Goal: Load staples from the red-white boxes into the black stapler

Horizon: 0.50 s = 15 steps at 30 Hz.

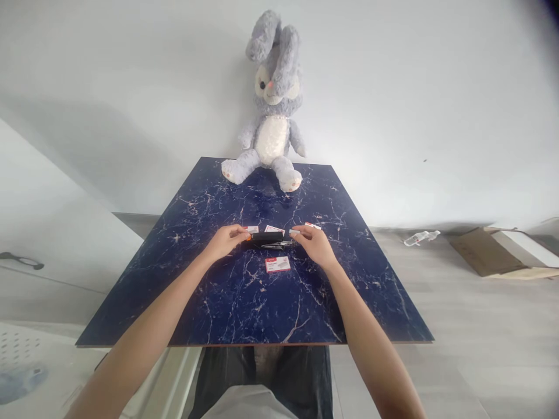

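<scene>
I have both hands reaching in over the near edge of the blue, white-veined worktop [257,320], and they meet about midway between its left and right edges, well in from the near edge. There lies the black object [267,237], long and dark, with thin silvery pieces [276,244] along its near side; I cannot tell what those are. My left hand [227,240] has thumb and fingertips pinched together at the object's left end, gripping it by an orange tip [248,237]. My right hand [315,243] is just beside the right end, its fingertips pinching a small pale piece [294,232] too small for me to make out. One red-and-white card [278,265] lies flat on the near-edge side of the object. Toward the far edge I see three more cards: the left card [251,229], partly behind my left fingers, the middle card [275,229] and the right card [314,226] by my right knuckles. A grey plush rabbit [273,142] sits at the far edge, legs spread on the worktop.
</scene>
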Each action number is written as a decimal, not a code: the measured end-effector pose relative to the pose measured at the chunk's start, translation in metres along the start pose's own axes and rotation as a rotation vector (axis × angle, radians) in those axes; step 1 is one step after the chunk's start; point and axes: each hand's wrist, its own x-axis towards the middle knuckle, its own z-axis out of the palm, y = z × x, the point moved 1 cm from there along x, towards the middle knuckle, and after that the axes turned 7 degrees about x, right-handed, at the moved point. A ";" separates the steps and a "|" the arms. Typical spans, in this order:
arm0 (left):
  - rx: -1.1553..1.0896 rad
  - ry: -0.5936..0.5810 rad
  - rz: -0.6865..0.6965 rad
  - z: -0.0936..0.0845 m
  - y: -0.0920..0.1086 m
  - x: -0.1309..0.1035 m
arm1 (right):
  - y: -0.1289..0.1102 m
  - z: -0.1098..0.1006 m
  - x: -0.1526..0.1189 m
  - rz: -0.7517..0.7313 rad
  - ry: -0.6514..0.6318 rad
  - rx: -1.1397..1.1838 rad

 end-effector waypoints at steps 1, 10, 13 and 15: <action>0.003 0.000 0.002 0.000 -0.001 0.000 | -0.001 0.001 -0.001 -0.024 -0.007 -0.044; 0.014 -0.002 0.003 -0.001 0.004 -0.002 | -0.004 0.010 -0.001 -0.282 -0.124 -0.347; 0.026 -0.003 -0.004 -0.001 0.004 -0.002 | -0.005 0.004 0.000 -0.293 -0.136 -0.354; 0.028 -0.003 -0.007 -0.001 0.004 -0.002 | -0.006 -0.003 -0.001 -0.280 -0.124 -0.347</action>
